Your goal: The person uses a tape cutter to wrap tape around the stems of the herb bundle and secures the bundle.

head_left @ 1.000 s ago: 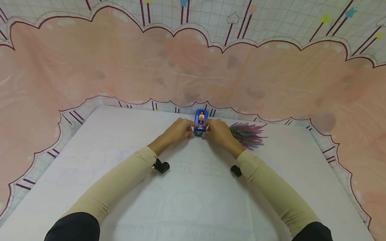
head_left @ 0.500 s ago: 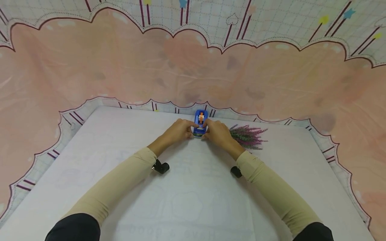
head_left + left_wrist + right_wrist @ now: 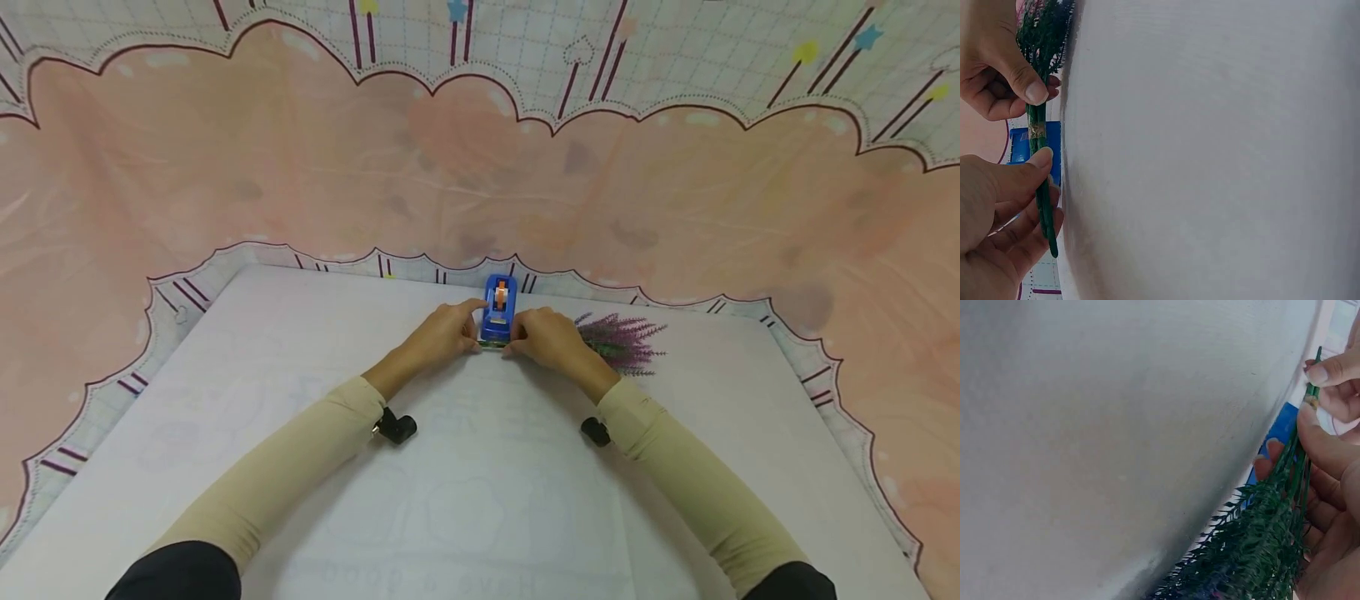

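A bunch of artificial lavender [image 3: 618, 343] lies across both hands, purple tips pointing right. My left hand [image 3: 442, 332] pinches its green stems [image 3: 1047, 228] near their cut ends, thumb on top. Closer to the leafy part, my right hand [image 3: 551, 337] grips the same stems between thumb and fingers. A band of shiny clear tape [image 3: 1037, 130] circles the stems between the two hands. Directly behind the stems stands a blue tape dispenser [image 3: 498, 307] with an orange hub. In both wrist views the hands and stems partly hide the dispenser.
The white tabletop [image 3: 450, 483] spreads out in front of the hands. Its far edge runs just behind the dispenser, against a peach patterned cloth [image 3: 337, 167]. Small black wrist cameras hang below both sleeves.
Both hands have drawn slightly back toward the body and a little apart, with the lavender between them. More of the blue tape dispenser shows; it stays in place.
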Motion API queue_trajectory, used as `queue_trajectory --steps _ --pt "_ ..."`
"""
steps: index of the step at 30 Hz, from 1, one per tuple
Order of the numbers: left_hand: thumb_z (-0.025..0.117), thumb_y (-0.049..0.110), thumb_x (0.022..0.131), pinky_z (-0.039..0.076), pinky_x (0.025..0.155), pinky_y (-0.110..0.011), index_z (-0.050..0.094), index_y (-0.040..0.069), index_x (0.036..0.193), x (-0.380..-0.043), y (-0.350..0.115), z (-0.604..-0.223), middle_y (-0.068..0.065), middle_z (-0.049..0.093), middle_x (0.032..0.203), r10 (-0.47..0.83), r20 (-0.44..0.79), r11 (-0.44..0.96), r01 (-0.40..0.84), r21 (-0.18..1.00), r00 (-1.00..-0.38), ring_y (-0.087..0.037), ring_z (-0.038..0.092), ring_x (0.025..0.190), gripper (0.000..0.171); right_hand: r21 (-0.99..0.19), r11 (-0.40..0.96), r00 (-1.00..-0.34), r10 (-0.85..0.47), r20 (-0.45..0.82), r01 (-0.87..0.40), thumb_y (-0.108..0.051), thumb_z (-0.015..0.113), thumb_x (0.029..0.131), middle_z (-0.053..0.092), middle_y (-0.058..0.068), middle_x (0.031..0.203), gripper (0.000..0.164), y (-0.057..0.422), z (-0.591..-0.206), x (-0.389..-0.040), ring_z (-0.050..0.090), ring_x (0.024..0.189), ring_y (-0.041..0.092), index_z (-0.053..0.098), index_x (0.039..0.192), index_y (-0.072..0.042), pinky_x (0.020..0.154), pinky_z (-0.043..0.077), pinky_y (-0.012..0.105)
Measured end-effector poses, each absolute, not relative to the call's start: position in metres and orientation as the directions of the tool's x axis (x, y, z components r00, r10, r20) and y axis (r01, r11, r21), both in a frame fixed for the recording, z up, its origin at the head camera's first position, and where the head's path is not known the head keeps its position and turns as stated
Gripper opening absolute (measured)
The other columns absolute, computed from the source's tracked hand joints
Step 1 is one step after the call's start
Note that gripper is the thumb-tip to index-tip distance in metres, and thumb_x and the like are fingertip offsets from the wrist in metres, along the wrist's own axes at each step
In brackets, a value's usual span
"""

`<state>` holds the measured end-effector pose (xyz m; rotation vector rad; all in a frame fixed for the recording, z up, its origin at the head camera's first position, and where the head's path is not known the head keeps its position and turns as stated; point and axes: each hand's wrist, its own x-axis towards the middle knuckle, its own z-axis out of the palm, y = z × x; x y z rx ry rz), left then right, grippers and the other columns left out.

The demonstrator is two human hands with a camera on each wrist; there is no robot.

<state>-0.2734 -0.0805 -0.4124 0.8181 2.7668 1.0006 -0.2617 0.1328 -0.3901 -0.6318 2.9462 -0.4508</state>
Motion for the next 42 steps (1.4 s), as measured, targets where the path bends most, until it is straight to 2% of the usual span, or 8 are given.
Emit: queue_trajectory --steps 6,14,20,27,34,38,42 --pt "0.08 0.006 0.087 0.054 0.08 -0.034 0.048 0.002 0.145 -0.27 -0.081 -0.412 -0.001 0.07 0.081 0.514 0.075 0.652 0.446 0.613 -0.855 -0.015 0.064 0.075 0.066 -0.309 0.853 -0.891 -0.453 -0.037 -0.421 -0.033 0.078 0.09 0.065 -0.002 0.076 0.023 0.134 -0.389 -0.26 0.054 0.065 0.013 0.07 0.079 -0.014 0.059 0.043 0.029" --pt "0.081 0.009 0.086 0.054 0.082 -0.036 0.046 0.002 0.146 -0.268 -0.083 -0.41 -0.001 0.07 0.083 0.527 0.068 0.659 0.457 0.597 -0.847 -0.015 0.064 0.078 0.07 -0.362 0.843 -0.871 -0.471 -0.141 -0.398 -0.03 0.073 0.095 0.063 0.001 0.078 0.019 0.133 -0.383 -0.262 0.054 0.068 0.015 0.072 0.089 -0.012 0.059 0.041 0.028" --pt "0.081 0.008 0.087 0.053 0.084 -0.036 0.044 0.001 0.147 -0.267 -0.085 -0.408 -0.002 0.07 0.086 0.552 0.051 0.644 0.465 0.608 -0.832 -0.015 0.063 0.08 0.071 -0.394 0.833 -0.856 -0.485 -0.179 -0.389 -0.036 0.075 0.092 0.066 -0.001 0.082 0.022 0.135 -0.383 -0.265 0.056 0.072 0.015 0.072 0.091 -0.013 0.065 0.045 0.03" --pt "0.08 0.006 0.087 0.053 0.085 -0.036 0.041 -0.001 0.149 -0.265 -0.087 -0.41 -0.004 0.068 0.089 0.588 0.021 0.638 0.48 0.602 -0.808 -0.016 0.062 0.082 0.074 -0.296 0.843 -0.837 -0.512 -0.191 -0.448 -0.042 0.084 0.083 0.066 -0.002 0.086 0.033 0.135 -0.382 -0.261 0.057 0.079 0.015 0.072 0.098 -0.014 0.073 0.048 0.032" --pt "0.078 0.004 0.088 0.053 0.083 -0.035 0.042 0.0 0.149 -0.263 -0.086 -0.414 -0.003 0.067 0.088 0.589 0.042 0.639 0.496 0.588 -0.807 -0.015 0.061 0.081 0.071 -0.158 0.83 -0.823 -0.554 -0.129 -0.534 -0.028 0.083 0.087 0.066 -0.003 0.083 0.015 0.131 -0.38 -0.254 0.055 0.072 0.015 0.074 0.09 -0.016 0.064 0.046 0.033" --pt "0.078 0.004 0.088 0.053 0.083 -0.035 0.041 0.0 0.149 -0.263 -0.085 -0.416 -0.004 0.067 0.087 0.571 0.044 0.65 0.484 0.586 -0.82 -0.016 0.061 0.08 0.072 -0.104 0.829 -0.826 -0.557 -0.088 -0.549 -0.026 0.082 0.087 0.07 -0.002 0.089 0.015 0.129 -0.383 -0.253 0.059 0.074 0.014 0.075 0.092 -0.015 0.065 0.051 0.035" --pt "0.079 0.005 0.088 0.053 0.082 -0.035 0.038 0.0 0.151 -0.262 -0.085 -0.414 -0.004 0.067 0.087 0.563 0.018 0.662 0.463 0.589 -0.826 -0.017 0.061 0.08 0.075 -0.105 0.825 -0.819 -0.564 -0.103 -0.555 -0.03 0.083 0.086 0.07 -0.002 0.092 0.02 0.13 -0.385 -0.253 0.059 0.077 0.013 0.076 0.097 -0.014 0.069 0.053 0.035"
